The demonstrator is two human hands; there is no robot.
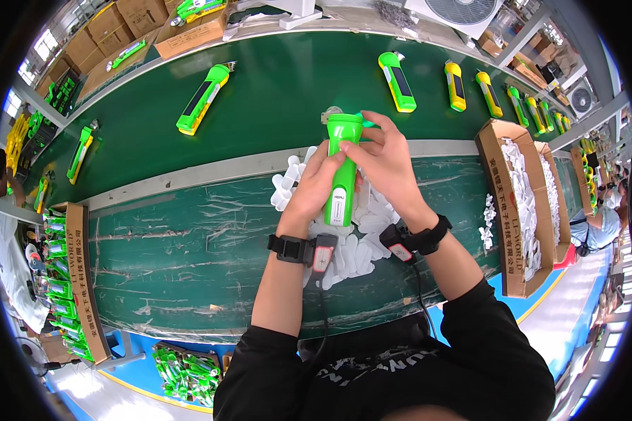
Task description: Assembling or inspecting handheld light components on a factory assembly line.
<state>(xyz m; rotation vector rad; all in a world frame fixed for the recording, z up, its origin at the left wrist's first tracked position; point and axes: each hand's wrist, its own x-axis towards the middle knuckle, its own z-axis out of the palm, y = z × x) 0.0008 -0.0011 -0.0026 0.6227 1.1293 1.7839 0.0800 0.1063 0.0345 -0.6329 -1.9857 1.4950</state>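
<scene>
Between my hands is a bright green flashlight (339,203), its wide head pointing away from me and its tail toward me. A white label strip lies along its lower body. My left hand (313,184) wraps the left side of the body, thumb on top. My right hand (386,160) is closed on the right side, its thumb pressed on the body below the head. Its forefinger bends by a small teal-green edge beside the head; I cannot tell what that part is. Beneath my hands lies a pile of white plastic pieces (347,259) on the green worktop (182,259).
Beyond a pale rail, a green conveyor belt (281,91) carries several green-and-yellow flashlights (205,98). An open carton (516,210) of white pieces stands at right, with loose small white pieces (487,221) beside it. At left, a carton (84,281) stands by stacked green flashlights.
</scene>
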